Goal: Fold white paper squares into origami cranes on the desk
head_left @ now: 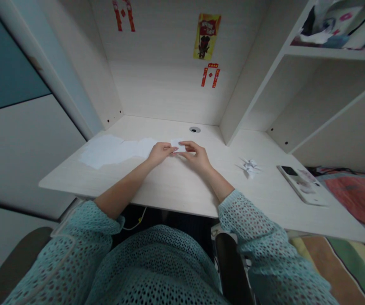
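Observation:
A small white piece of paper is held just above the desk between my two hands. My left hand pinches its left side, with the thumb lying over the paper. On the other side, my right hand grips the right edge between thumb and curled fingers. Several white paper sheets lie spread flat on the desk to the left of my left hand. Off to the right rests a little heap of folded white paper pieces with pointed ends.
A white phone or phone-like case lies on the desk at the right. A round cable hole sits near the back wall. An upright partition rises behind the folded pieces. A chair armrest is below the desk edge.

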### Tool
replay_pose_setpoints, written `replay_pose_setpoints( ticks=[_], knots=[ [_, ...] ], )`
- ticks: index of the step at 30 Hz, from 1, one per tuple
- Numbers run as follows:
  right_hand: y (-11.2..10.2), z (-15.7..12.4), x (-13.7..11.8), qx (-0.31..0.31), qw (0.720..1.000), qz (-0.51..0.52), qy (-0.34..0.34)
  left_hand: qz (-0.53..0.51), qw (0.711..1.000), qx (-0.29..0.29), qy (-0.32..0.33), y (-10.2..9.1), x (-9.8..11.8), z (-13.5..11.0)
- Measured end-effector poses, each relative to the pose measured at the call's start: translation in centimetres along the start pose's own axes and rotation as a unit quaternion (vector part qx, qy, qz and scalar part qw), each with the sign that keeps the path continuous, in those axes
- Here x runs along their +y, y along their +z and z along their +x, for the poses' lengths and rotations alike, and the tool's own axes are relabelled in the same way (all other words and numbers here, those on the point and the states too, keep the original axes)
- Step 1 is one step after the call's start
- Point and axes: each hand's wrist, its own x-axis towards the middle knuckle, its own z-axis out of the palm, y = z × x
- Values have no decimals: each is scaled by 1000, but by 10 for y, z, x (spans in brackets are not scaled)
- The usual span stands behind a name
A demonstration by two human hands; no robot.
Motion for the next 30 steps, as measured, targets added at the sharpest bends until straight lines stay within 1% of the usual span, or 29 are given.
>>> replay_pose_setpoints(
  ticks=[3,6,9,14,21,26,30],
  knots=[
    [-2,-2,7,-15,996,-90,3,-2,1000,17,3,1,4,-2],
    [-1,-2,15,-19,993,-116,-2,-32,999,25,-12,4,3,-1],
    [-1,-1,19,-9,994,-111,-11,-46,999,22,-14,5,-1,-1],
    [-2,1,18,2,996,-87,-4,-30,999,19,8,4,-8,1],
    [-3,0,16,0,993,-117,7,9,1000,14,24,3,-16,5],
    [-4,1,17,11,991,-131,9,21,999,14,26,3,-16,5],
    [-6,2,18,4,992,-125,19,19,999,15,30,2,-14,4]
  ],
)
